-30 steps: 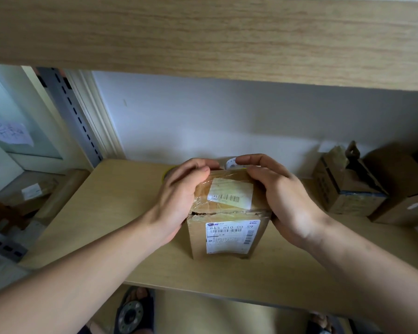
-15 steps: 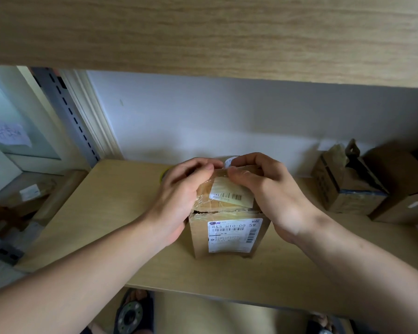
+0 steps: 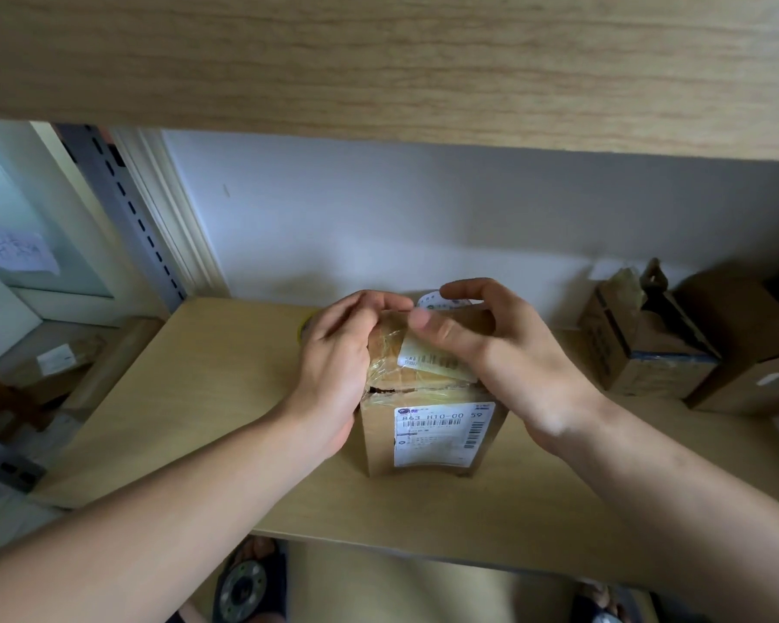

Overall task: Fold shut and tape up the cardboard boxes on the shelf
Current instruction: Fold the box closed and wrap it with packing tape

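Note:
A small cardboard box (image 3: 432, 436) with a white barcode label on its front stands on the wooden shelf (image 3: 208, 397), its top flaps folded down under shiny clear tape. My left hand (image 3: 336, 357) wraps the box's top left edge, fingers curled onto the lid. My right hand (image 3: 495, 353) holds the top right side; its thumb presses on the label on the lid and its fingers arch over the far edge. A yellowish tape roll (image 3: 304, 326) peeks out behind my left hand. A white curled strip (image 3: 429, 300) shows behind the box.
Two more cardboard boxes stand at the right against the wall: a small one with raised flaps (image 3: 639, 353) and a larger one (image 3: 747, 348). The upper shelf board (image 3: 378, 60) hangs low overhead. A slotted metal upright (image 3: 122, 209) rises at the left. Sandalled feet (image 3: 244, 586) show below.
My right thumb has slid leftward across the lid onto the label, and my right fingers have lifted into an arch. My left fingers have curled tighter on the top edge.

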`<state>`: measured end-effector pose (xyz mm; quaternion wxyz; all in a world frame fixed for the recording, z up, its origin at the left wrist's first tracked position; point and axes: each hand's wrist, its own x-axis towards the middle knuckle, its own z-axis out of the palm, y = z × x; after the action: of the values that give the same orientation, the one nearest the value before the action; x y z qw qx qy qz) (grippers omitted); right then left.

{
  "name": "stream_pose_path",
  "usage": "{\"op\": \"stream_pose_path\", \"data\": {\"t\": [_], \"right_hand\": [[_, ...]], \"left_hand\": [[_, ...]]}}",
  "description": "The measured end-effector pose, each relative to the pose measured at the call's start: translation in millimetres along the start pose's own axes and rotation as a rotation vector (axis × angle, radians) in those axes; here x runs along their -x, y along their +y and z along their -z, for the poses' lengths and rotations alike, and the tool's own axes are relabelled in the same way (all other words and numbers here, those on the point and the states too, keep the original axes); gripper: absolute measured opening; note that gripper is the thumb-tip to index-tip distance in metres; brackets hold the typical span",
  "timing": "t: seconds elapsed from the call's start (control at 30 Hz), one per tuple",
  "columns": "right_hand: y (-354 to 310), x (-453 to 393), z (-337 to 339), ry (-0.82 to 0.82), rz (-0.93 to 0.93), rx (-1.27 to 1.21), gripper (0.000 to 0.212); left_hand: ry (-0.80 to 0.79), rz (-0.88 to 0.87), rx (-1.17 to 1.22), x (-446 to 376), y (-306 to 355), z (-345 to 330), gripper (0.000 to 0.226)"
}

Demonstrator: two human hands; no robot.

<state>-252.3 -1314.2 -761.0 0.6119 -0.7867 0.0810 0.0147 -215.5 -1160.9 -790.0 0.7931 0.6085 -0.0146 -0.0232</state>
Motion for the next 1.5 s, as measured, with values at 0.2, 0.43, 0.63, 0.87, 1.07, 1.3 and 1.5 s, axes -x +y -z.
{"op": "stream_pose_path", "data": {"t": [0.2, 0.43, 0.63, 0.87, 1.07, 1.3, 1.5], "right_hand": [[2, -9, 4, -0.053, 0.021, 0.041, 0.081], [12, -14, 23, -0.226, 0.008, -0.359, 0.059], [25, -19, 33, -0.294, 0.025, -0.610, 0.056], [37, -25, 30, -0.203, 0.116, -0.542, 0.029], [36, -27, 28, -0.139, 0.198, -0.428, 0.032], [40, -27, 44, -0.338, 0.174, -0.326, 0.047], [42, -33, 39, -0.279, 0.162, -0.403, 0.049]], "left_hand": [[-0.021, 0.018, -0.044, -3, 0, 1, 0.024], [-0.090, 0.064, 0.014, -3, 1, 5, 0.020], [-0.049, 0.097, -0.008, -7, 4, 7, 0.017], [-0.307, 0.066, -0.088, -19, 2, 24, 0.037], [-0.687, 0.138, -0.139, -40, 11, 52, 0.087], [-0.717, 0.095, -0.162, -44, 11, 53, 0.055], [-0.534, 0.038, -0.174, -43, 4, 47, 0.027]]}}
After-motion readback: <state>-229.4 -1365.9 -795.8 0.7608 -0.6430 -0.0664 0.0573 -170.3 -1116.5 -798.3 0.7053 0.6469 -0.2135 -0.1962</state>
